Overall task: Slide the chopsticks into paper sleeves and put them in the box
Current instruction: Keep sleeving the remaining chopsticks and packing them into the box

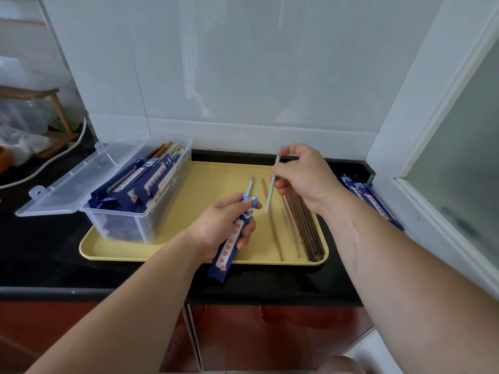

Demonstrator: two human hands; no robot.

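The left hand (224, 225) is held over the front middle of the yellow tray (216, 179), forearm reaching in from the lower left. Its fingers are curled round a blue paper sleeve (232, 244), whose closed end hangs past the tray's front edge. One pale green chopstick (250, 188) is seen sticking out of the sleeve's mouth. The right hand (302, 176) is raised above the tray's back right part, and a second pale green chopstick (271, 190) is pinched between thumb and fingertips, tilted, its lower tip just beside the sleeve's mouth. Brown chopsticks (305, 225) are laid along the tray's right edge. A clear box (121, 225) of filled sleeves is set on the tray's left end, lid (73, 179) swung open.
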